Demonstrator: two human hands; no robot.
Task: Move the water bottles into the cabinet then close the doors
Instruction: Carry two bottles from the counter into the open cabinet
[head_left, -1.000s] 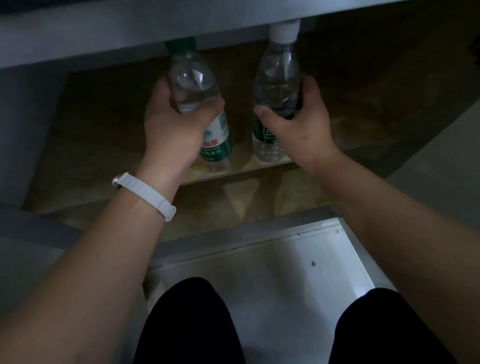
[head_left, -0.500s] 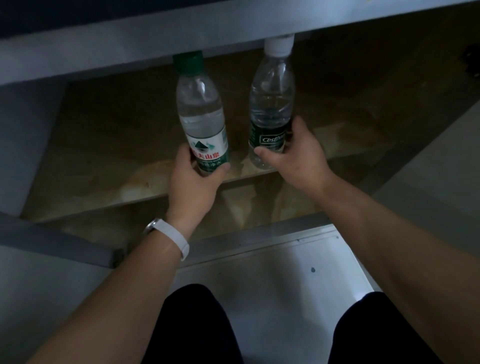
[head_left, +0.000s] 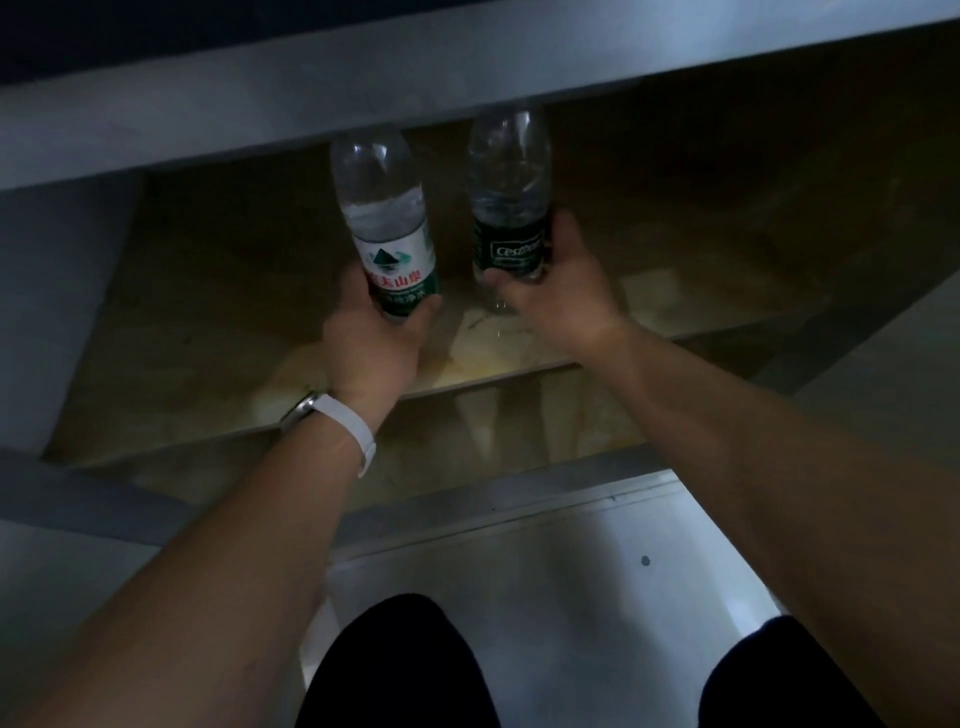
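At frame centre, inside the open cabinet (head_left: 156, 270), the clear white-labelled plastic bottle (head_left: 387, 228) is clasped at its base by the left hand (head_left: 376, 343), the dark-labelled bottle (head_left: 511, 208) likewise by the right hand (head_left: 563, 291).

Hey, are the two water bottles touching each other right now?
Apart. The head view shows a plain dark gap between the white-label bottle in the left hand and the dark-label bottle in the right hand.
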